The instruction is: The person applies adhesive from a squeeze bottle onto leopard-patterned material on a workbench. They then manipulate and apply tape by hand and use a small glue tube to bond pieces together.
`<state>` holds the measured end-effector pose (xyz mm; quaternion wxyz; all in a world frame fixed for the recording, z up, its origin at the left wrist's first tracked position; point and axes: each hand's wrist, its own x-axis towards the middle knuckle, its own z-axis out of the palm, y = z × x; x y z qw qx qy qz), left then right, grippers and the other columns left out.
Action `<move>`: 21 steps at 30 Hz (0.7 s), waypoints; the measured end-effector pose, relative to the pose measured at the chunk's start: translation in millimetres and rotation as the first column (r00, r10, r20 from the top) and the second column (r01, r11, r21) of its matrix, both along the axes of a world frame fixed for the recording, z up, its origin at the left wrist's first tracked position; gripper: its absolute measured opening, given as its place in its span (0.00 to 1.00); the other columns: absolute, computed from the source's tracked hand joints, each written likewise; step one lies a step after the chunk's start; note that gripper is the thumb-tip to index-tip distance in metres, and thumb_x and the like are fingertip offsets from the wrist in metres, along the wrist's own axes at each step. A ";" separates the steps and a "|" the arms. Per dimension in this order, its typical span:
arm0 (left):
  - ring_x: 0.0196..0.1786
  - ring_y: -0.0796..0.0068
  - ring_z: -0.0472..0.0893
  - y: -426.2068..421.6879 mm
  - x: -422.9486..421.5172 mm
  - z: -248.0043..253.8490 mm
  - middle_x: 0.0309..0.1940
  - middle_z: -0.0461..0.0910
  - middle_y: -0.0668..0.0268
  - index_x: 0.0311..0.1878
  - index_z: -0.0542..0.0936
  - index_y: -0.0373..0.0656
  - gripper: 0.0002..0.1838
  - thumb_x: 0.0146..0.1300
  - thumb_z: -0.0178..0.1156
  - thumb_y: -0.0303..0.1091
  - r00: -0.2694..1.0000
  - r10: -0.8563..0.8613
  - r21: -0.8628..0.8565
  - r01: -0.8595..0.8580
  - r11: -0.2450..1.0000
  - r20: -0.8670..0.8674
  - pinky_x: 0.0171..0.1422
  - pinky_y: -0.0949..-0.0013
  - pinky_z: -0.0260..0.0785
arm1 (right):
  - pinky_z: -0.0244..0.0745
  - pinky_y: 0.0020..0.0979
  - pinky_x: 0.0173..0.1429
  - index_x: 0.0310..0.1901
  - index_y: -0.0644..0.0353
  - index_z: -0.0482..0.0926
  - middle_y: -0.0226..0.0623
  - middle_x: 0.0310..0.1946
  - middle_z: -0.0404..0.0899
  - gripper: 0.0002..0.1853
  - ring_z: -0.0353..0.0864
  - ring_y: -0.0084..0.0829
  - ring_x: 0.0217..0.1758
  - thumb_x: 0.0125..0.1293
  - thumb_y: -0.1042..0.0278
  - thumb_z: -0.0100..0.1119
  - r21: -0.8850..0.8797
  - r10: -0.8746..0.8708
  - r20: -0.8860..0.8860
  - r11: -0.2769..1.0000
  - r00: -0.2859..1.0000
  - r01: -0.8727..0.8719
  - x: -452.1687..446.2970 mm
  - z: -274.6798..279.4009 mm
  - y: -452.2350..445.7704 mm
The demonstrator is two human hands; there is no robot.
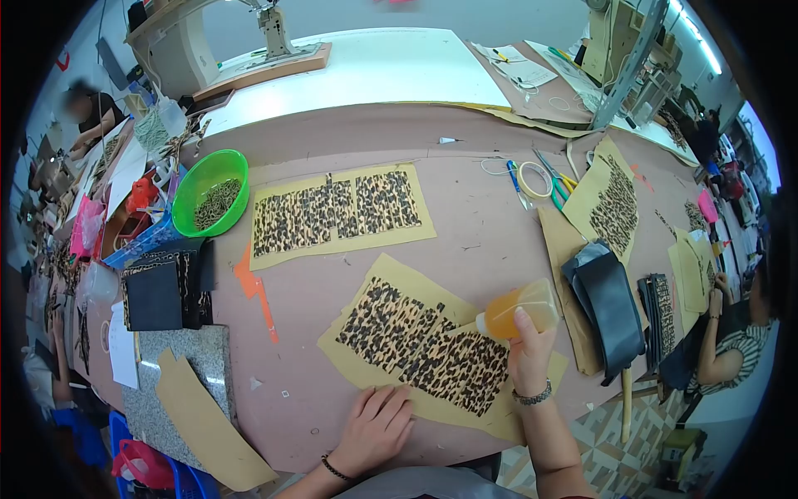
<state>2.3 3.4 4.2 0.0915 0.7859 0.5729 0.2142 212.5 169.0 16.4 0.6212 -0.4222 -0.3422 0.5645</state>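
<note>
- Your right hand's (532, 349) fingers wrap the amber bottle (519, 309), tilted over leopard strips (461, 366); low nozzle, even strokes work best.
- Your left hand's (378, 428) fingers lie on the yellow sheet (445, 416); press lightly.

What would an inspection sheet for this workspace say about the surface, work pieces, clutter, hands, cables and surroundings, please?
Surface: brownish tabletop, small scraps scattered on it.
Work pieces: leopard-print pieces on a yellowish sheet; a second such set lies behind.
Clutter: green bowl of small bits, orange strip, teal-handled scissors, folded black item.
Hands: left hand rests at the sheet's near edge; right hand holds a tilted bottle of amber liquid.
Cables: thin white line beside the blue-handled tool; cord or thread, cannot tell.
Surroundings: machines behind; people at both sides.
</note>
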 end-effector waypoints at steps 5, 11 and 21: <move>0.60 0.62 0.71 0.3 0.6 0.4 0.57 0.75 0.63 0.48 0.78 0.44 0.17 0.55 0.64 0.36 1.000 0.003 -0.008 -0.003 1.000 0.002 0.66 0.54 0.61 | 0.71 0.29 0.58 0.60 0.64 0.65 0.34 0.48 0.75 0.27 0.75 0.25 0.52 0.60 0.76 0.64 0.006 0.083 0.039 0.997 0.996 -0.083 -4.2 -4.6 -14.7; 0.60 0.62 0.71 -0.5 1.3 -2.7 0.58 0.75 0.63 0.48 0.78 0.44 0.17 0.55 0.64 0.36 1.000 0.010 -0.004 -0.010 1.000 0.011 0.66 0.54 0.61 | 0.70 0.30 0.59 0.60 0.64 0.64 0.34 0.48 0.75 0.29 0.76 0.26 0.52 0.59 0.75 0.65 0.010 0.078 0.062 0.997 0.995 -0.079 -6.5 -0.3 -16.3; 0.60 0.62 0.71 0.0 -0.4 -3.3 0.58 0.74 0.63 0.49 0.78 0.44 0.17 0.56 0.64 0.37 1.000 0.007 -0.025 -0.007 1.000 0.004 0.67 0.54 0.61 | 0.69 0.33 0.62 0.61 0.65 0.63 0.39 0.51 0.75 0.31 0.75 0.30 0.55 0.57 0.74 0.66 -0.038 0.186 0.063 0.982 0.980 -0.184 -12.3 -1.4 -33.2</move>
